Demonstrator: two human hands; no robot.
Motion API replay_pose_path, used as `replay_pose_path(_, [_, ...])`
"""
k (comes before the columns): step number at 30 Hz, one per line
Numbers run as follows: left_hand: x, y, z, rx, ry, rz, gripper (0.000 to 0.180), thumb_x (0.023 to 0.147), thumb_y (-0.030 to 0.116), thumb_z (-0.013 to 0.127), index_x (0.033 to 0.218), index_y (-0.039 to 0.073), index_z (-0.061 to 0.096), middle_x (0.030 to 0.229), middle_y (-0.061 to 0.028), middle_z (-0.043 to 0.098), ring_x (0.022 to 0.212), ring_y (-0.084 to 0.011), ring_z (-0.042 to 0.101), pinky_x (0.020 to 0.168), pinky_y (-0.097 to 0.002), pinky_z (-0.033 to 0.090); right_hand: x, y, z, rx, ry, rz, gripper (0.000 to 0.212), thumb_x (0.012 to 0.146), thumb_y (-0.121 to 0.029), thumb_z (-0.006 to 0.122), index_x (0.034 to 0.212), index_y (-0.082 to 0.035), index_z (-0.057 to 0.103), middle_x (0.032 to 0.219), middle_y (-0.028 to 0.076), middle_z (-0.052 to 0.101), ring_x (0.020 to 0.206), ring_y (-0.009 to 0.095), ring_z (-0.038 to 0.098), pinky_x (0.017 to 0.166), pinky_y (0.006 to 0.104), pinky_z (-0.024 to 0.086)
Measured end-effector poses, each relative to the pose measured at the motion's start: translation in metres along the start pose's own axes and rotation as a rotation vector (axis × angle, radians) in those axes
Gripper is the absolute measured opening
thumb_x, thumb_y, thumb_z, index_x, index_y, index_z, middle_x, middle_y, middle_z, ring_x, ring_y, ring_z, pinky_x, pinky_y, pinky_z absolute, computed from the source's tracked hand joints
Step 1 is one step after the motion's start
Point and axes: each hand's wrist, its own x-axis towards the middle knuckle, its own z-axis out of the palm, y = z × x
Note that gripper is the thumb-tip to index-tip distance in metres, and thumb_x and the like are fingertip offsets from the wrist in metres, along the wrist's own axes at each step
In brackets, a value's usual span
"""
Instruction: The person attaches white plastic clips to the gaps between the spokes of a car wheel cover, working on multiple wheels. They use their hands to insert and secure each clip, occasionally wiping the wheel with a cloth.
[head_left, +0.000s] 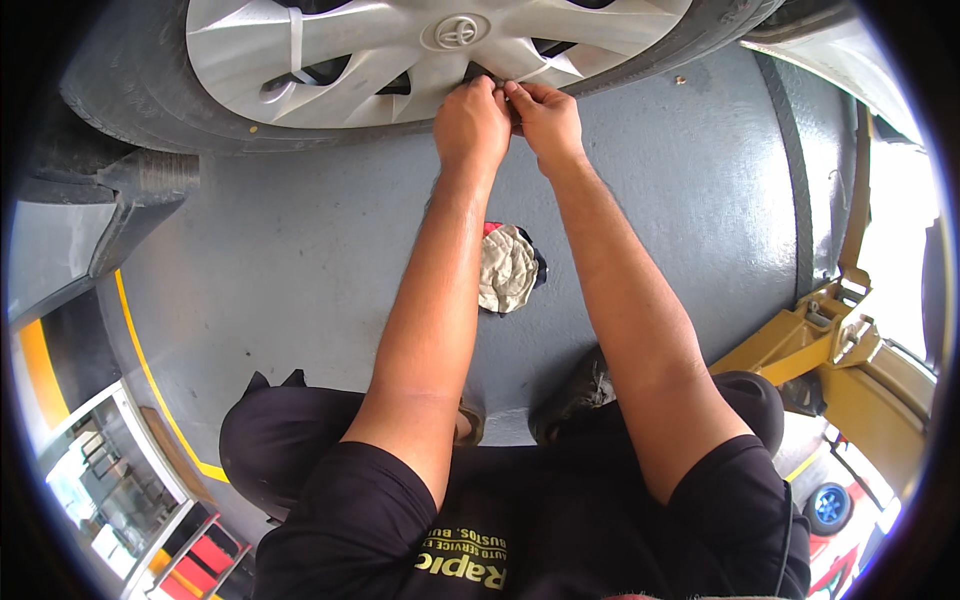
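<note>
Hands: two, close together at one wheel cover; two white straps.

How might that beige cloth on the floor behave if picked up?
The beige cloth would probably flop, given its soft-looking folds. It seems light, being a small fabric heap. Nudged, it would likely bunch rather than roll, since it lies crumpled on the floor.

The wheel cover looks like smooth, satin plastic; the tyre is matt rubber. The floor has a smooth, glossy coat. The rag is rough, wrinkled cloth, the shirt matt cloth, the right-hand beam painted metal.
</note>
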Motion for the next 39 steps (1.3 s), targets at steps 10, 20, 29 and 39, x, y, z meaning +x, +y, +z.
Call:
replay_pose_path(10, [0.008,-0.019,0.004,0.057,0.059,0.218,0.019,0.095,0.021,0.063,0.086,0.005,0.064,0.086,-0.019,0.073,0.082,-0.042,0.071,0.072,-0.0524,0.057,-0.005,-0.021,0.021,-0.551,0.185,-0.119,0.022,0.088,-0.029,0.073,0.096,-0.01,0.08,0.09,0.017,0.076,0.088,0.036,0.074,0.078,0.0456,0.057])
replay_pose_path(20, [-0.005,-0.008,-0.003,0.201,0.018,0.193,0.023,0.102,0.027,0.055,0.095,0.006,0.064,0.092,-0.0182,0.073,0.088,-0.0417,0.071,0.075,-0.0531,0.057,-0.024,-0.036,0.024,-0.647,0.206,-0.08,0.026,0.094,-0.034,0.066,0.097,-0.012,0.079,0.096,0.017,0.076,0.092,0.039,0.072,0.08,0.0491,0.058])
replay_pose_path(29, [0.008,-0.01,-0.011,0.368,-0.102,0.112,0.029,0.1,0.034,0.059,0.097,0.006,0.068,0.092,-0.0203,0.075,0.087,-0.0413,0.073,0.075,-0.0529,0.056,-0.019,-0.025,0.028,-0.719,0.242,-0.143,0.03,0.095,-0.033,0.065,0.097,-0.006,0.077,0.093,0.019,0.075,0.089,0.039,0.072,0.078,0.0484,0.057])
replay_pose_path(39, [-0.045,0.012,-0.006,-0.042,0.421,0.085,0.031,0.086,0.021,0.075,0.107,0.002,0.062,0.099,-0.014,0.065,0.091,-0.0341,0.064,0.087,-0.0462,0.051,-0.005,-0.004,-0.023,-0.363,0.365,-0.474,0.024,0.092,-0.014,0.072,0.114,-0.004,0.072,0.083,0.006,0.07,0.068,0.016,0.07,0.065,0.0315,0.056])
